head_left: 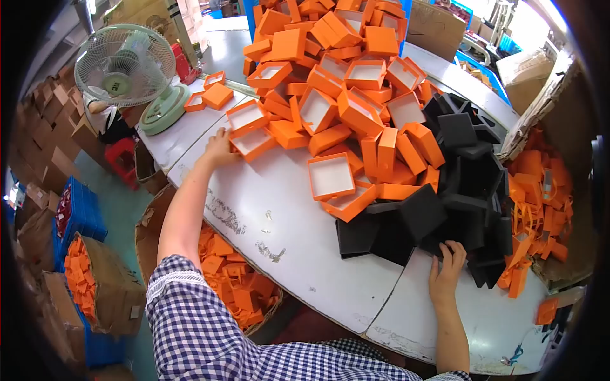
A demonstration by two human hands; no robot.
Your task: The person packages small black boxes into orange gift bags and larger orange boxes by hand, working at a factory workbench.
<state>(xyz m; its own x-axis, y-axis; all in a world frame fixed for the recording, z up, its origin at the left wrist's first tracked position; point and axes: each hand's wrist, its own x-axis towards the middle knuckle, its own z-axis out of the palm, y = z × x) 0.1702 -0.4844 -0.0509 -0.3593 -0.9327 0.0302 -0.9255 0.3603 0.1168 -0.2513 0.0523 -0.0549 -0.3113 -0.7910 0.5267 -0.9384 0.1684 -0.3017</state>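
Open orange boxes with white insides (330,176) are heaped on the white table (305,254). My left hand (220,148) is at the left edge of this heap, its fingers against an orange box (254,143); whether it grips the box is unclear. Black box pieces (422,216) lie piled on the right, next to the orange ones. At the near edge of the black pile is my right hand (447,270), fingers bent and apart, touching or just above a black piece. The hand's contact with that piece is partly hidden.
A green fan (166,109) stands at the table's far left, near small orange boxes (217,96). Below the near edge is a carton of orange pieces (244,292). More orange pieces (537,197) fill the right side. A person's arm (97,106) shows behind the fan.
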